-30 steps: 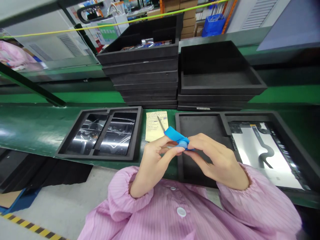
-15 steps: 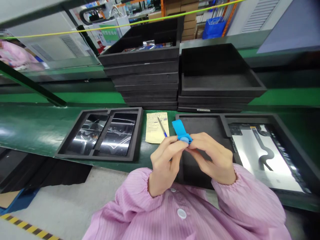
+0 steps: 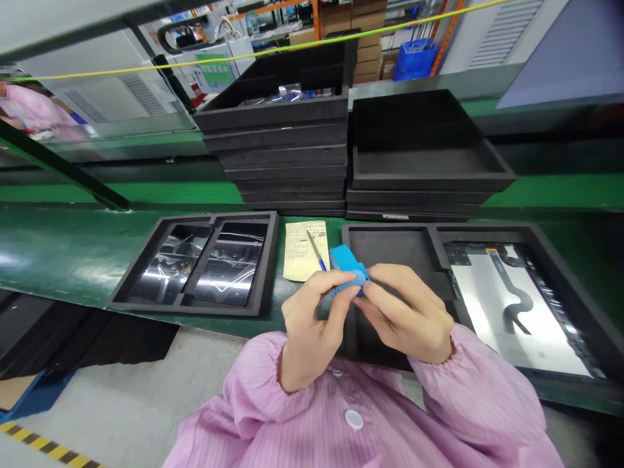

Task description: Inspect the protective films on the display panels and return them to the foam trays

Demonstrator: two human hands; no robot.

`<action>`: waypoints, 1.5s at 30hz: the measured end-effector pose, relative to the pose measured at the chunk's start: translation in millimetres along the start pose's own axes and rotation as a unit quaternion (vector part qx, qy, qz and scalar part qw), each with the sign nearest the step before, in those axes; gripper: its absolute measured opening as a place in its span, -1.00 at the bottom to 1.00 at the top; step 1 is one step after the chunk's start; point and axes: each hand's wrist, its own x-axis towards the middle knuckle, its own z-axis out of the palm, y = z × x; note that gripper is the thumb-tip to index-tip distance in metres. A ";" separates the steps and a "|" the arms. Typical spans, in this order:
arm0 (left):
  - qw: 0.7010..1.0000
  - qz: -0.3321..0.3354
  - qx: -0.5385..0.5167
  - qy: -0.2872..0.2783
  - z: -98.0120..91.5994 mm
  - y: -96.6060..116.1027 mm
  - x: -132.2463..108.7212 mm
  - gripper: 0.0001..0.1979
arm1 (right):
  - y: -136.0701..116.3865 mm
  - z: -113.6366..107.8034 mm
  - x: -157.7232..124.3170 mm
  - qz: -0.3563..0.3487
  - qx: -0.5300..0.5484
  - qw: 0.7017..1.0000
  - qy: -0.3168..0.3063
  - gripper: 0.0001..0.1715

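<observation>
Both hands meet over the front edge of a black tray and hold a blue wrist strap (image 3: pixel 344 259), a flat band with a round, lighter disc. My left hand (image 3: pixel 314 312) pinches the disc between thumb and forefinger. On the other side, my right hand (image 3: pixel 409 309) grips the strap's right end with its fingertips. Part of the band loops up beyond the fingers, and its lower side is partly hidden by them. Just past the left fingers lies a yellow note sheet (image 3: pixel 298 257) with handwriting, a pen (image 3: pixel 316 249) resting on it.
Below the hands, the two-part black tray (image 3: pixel 390 244) holds a display panel (image 3: pixel 487 305) with a dark ribbon cable. Another tray (image 3: pixel 269 260) at left holds two glossy dark panels (image 3: pixel 231 263). Stacked black trays (image 3: pixel 287 156) (image 3: pixel 433 185) stand behind. A person in pink (image 3: pixel 43 107) is far left.
The strap has turned so its disc faces me more, and the band has dropped lower and nearer the note. My left hand has shifted slightly left and its fingers now pinch the disc.
</observation>
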 end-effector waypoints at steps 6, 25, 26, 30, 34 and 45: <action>0.987 -0.135 -0.079 -0.031 -5.6 7.2 5.2 -0.65 | 5.0 -15.7 10.2 0.084 0.123 0.983 -0.108 -0.91; 0.764 -0.317 -0.538 -0.165 1.2 -16.0 9.6 -0.69 | 15.5 -6.6 8.5 -0.078 0.029 0.997 -0.007 -0.84; 0.768 -0.311 -0.534 -0.170 0.8 -16.0 11.3 -0.68 | 15.0 -4.6 6.4 -0.086 0.016 0.996 0.008 -0.86; 0.784 -0.315 -0.499 -0.194 -0.1 -16.2 16.1 -0.63 | 12.8 4.7 -6.8 -0.115 -0.044 0.987 0.102 -0.91; 0.800 -0.361 -0.447 -0.171 0.0 -15.2 19.2 -0.50 | 11.2 6.3 -12.7 -0.130 -0.080 0.983 0.098 -0.83; 0.841 -0.284 -0.427 -0.173 3.8 -28.0 14.4 -0.58 | 10.6 7.1 -1.4 -0.020 0.134 0.990 0.048 -0.74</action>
